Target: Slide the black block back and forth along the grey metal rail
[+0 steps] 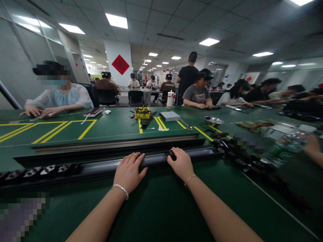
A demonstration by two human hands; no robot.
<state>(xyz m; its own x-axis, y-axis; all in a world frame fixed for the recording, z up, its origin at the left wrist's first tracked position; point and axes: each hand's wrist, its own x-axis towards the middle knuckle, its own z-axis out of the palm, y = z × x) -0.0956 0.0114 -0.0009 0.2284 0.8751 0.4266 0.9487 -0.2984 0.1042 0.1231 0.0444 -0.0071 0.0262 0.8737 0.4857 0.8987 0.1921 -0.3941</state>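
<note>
A long black rail [101,165] lies across the green table [161,208] in front of me. My left hand [129,172] rests flat on the rail with its fingers stretched out, holding nothing. My right hand [181,163] is closed on a small black part [172,154] that sits on the rail just right of the middle. Both wrists carry thin bracelets. More long black rails [116,145] lie just behind the first one.
A row of small black and white parts [40,170] lies at the left. Black parts [239,153] are heaped at the right, by another person's hand with a water bottle [287,146]. Further back are a yellow tool [142,112], a grey box [169,116], a metal dish [214,120] and seated people.
</note>
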